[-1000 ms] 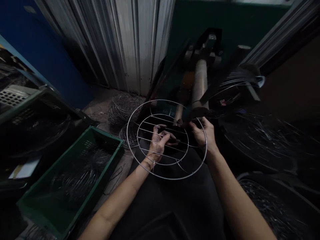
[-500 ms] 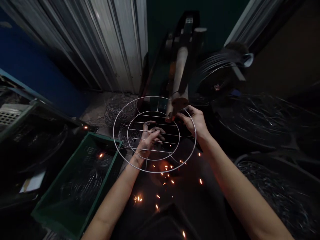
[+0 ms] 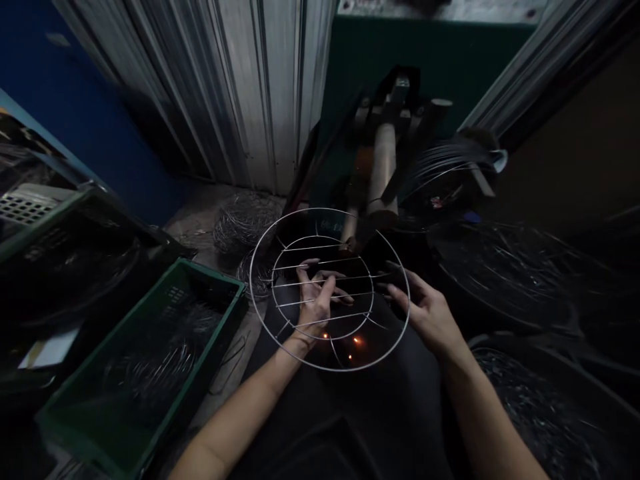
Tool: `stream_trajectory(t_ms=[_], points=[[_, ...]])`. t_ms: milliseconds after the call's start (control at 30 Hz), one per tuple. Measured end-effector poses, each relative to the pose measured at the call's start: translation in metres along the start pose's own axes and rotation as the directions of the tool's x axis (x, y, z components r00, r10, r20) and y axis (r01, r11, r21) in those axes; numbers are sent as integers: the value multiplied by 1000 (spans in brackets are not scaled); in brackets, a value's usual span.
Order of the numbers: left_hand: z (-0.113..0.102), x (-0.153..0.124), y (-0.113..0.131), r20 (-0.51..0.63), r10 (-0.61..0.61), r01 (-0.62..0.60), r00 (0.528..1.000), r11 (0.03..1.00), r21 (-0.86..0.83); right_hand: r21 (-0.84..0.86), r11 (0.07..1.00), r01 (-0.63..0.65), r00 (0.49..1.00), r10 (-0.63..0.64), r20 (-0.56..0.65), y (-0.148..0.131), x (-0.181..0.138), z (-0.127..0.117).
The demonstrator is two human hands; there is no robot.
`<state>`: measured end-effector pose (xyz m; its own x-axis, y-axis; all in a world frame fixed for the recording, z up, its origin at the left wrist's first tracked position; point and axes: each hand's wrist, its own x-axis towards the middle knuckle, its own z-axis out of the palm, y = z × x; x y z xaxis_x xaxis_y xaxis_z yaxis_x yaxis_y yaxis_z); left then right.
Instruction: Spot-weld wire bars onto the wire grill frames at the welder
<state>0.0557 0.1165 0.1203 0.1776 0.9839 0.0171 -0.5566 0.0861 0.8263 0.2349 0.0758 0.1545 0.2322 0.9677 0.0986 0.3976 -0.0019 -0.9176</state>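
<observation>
A round wire rack (image 3: 330, 370) made of two rings with parallel bars is tilted in front of me, its far side at a machine's metal tip (image 3: 349, 241). My left hand (image 3: 317, 300) supports the rack from below, palm up, its fingers curled and partly hidden by the bars. At the rack's right side is my right hand (image 3: 427, 307). Its thumb and fingers are apart around the ring, close to a short wire stub; light contact cannot be made out. A few orange sparks (image 3: 356, 340) glow below the near part of the rack.
A green machine (image 3: 430, 53) with a thick metal arm (image 3: 384, 160) stands ahead. To the left is a green crate (image 3: 165, 407) with wire pieces; wire bundles (image 3: 245, 223) lie on the floor. Dark tubs of metal pieces (image 3: 540, 407) and a wire coil (image 3: 445, 160) are at the right.
The rack has turned a little counterclockwise, my left hand staying beneath it. My right hand has moved down and away from the machine tip. Far fewer sparks fly, and the view has shifted.
</observation>
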Motion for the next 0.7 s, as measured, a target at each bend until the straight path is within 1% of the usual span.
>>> stream_trajectory(t_ms=[33, 100, 167, 233, 300, 467, 633, 700], points=[[2, -1, -2, -27, 27, -27, 999, 1000, 0, 6, 1000, 3, 1000, -3, -21, -1, 0, 3], [4, -3, -3, -41, 55, -55, 998, 998, 3, 1, 1000, 20, 996, -19, -86, -1, 6, 12], [4, -2, -1, -31, 56, -56, 998, 998, 8, 9, 1000, 29, 985, -27, -169, -1, 16, 21], [4, -3, 0, -33, 55, -54, 998, 998, 14, 54, 998, 21, 970, -8, -244, 0, 23, 27], [4, -5, 1, -57, 69, -68, 996, 997, 28, 78, 997, 12, 960, 10, -279, 0, 25, 31], [3, -5, -3, -114, 118, -113, 987, 992, 51, -52, 997, 62, 958, -74, -277, -8, 28, 35], [2, 6, -4, -115, 171, -167, 978, 985, 43, -95, 994, 56, 960, -79, -267, -12, 43, 38], [0, 9, -3, -112, 178, -175, 978, 984, 39, -129, 990, 55, 967, -85, -239, -11, 45, 38]])
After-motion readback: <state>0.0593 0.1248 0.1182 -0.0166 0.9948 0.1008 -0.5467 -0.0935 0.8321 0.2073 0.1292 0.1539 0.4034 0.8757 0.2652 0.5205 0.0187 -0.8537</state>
